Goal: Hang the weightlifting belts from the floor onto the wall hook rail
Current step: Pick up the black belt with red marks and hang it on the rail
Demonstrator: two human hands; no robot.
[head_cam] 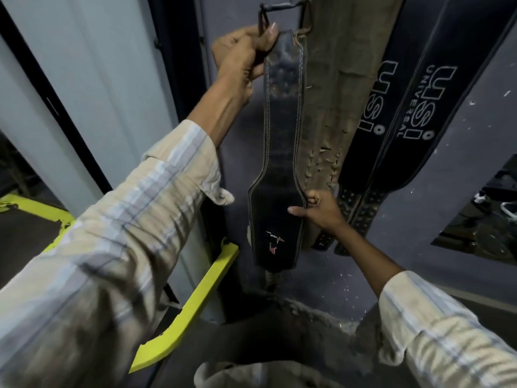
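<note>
Grey-blue wall [330, 278] fills the background of the head view, speckled with white marks low down, with a pale panel [92, 88] edged in black on the left and a bright yellow frame [195, 301] slanting below it.

Against the wall hang several belts. At centre is a black leather belt [279, 152] with light stitching along its edges and a small red and white logo near its wide lower part; it hangs upright. Its metal buckle [279, 12] sits at the very top of the view, and what it hangs from is cut off by the frame edge. The left hand [246, 54], raised high, is closed around the belt's narrow upper end just under the buckle, thumb pressed on the leather. The right hand [321, 210], lower, pinches the right edge of the belt where it widens, thumb on the front and fingers curled behind.

Just right of it, touching or nearly so, hangs a worn tan belt [335, 93] with a peeling, cracked surface. Further right hang two black belts [414, 113] printed "USI UNIVERSAL" in white, their studded lower ends side by side.

Both arms wear striped pale sleeves [117, 219]. A dark mirror-like pane [486, 217] shows at the right edge.
</note>
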